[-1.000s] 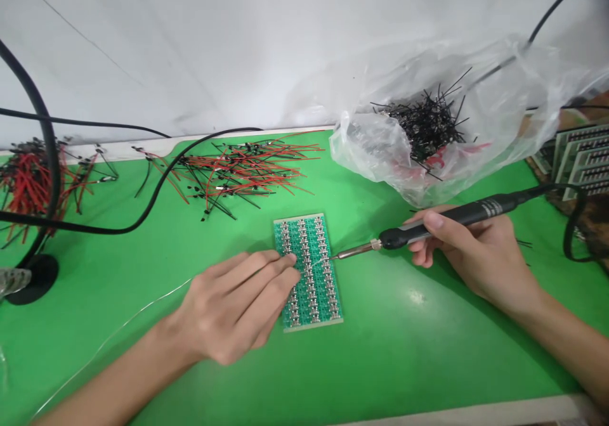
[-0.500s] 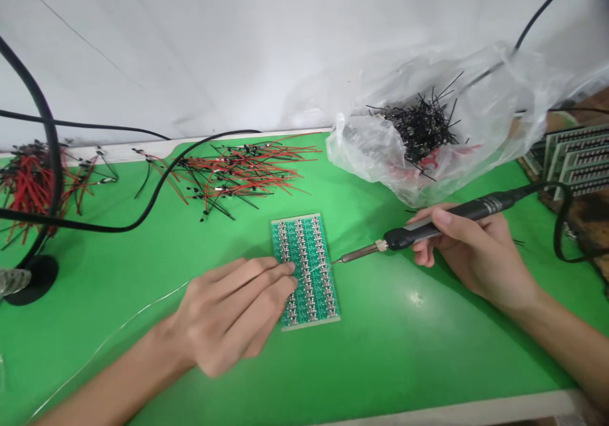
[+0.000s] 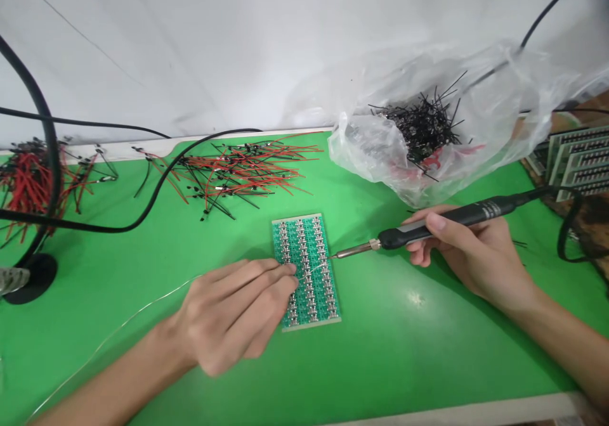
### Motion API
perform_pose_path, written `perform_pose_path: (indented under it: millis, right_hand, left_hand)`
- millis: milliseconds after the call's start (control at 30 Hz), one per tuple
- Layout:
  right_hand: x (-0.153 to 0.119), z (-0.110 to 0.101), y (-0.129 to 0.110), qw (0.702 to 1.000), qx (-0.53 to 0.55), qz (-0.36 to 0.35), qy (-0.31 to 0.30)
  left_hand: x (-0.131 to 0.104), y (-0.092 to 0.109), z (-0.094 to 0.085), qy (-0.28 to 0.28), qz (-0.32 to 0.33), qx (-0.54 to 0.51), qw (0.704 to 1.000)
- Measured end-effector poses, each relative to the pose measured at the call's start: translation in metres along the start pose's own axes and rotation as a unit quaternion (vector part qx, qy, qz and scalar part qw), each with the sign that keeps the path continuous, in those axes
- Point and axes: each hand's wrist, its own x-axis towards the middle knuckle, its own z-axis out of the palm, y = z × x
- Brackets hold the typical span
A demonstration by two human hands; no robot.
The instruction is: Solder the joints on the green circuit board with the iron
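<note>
left hand [image 3: 233,315] pins the green circuit board [image 3: 307,271] flat mid-worktop [image 3: 404,350] while pinching solder wire [image 3: 311,269], right hand [image 3: 469,251] at 3 o'clock grips the soldering iron [image 3: 428,226] pen-style so its tip meets the board's right edge

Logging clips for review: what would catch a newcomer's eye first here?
The green circuit board at the middle of the bright green mat, with the left hand feeding thin wire and the right hand holding a soldering iron at its right edge. Behind lie red and black wires and a clear bag.
</note>
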Motion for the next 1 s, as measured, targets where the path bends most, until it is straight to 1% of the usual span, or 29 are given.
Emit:
perform_pose_path:
  millis: [333, 633, 767, 1000]
  right_hand:
    - [-0.0003, 0.0000, -0.0004, 1.000, -0.008, 0.004, -0.001]
    - [-0.0011, 0.0001, -0.0004, 1.000, -0.016, 0.009, 0.000]
    - [-0.0014, -0.0006, -0.0005, 1.000, -0.027, 0.014, 0.007]
    - [-0.0013, 0.0004, -0.0031, 0.999, -0.022, 0.023, 0.033]
  left_hand:
    - [-0.0007, -0.0008, -0.0001, -0.004, 0.006, 0.005, 1.000]
    - [-0.0003, -0.0001, -0.0006, -0.003, -0.002, 0.002, 1.000]
    - [0.0002, -0.0002, -0.0016, -0.011, -0.008, 0.005, 1.000]
    - [0.0012, -0.0005, -0.0002, -0.004, -0.002, 0.012, 1.000]
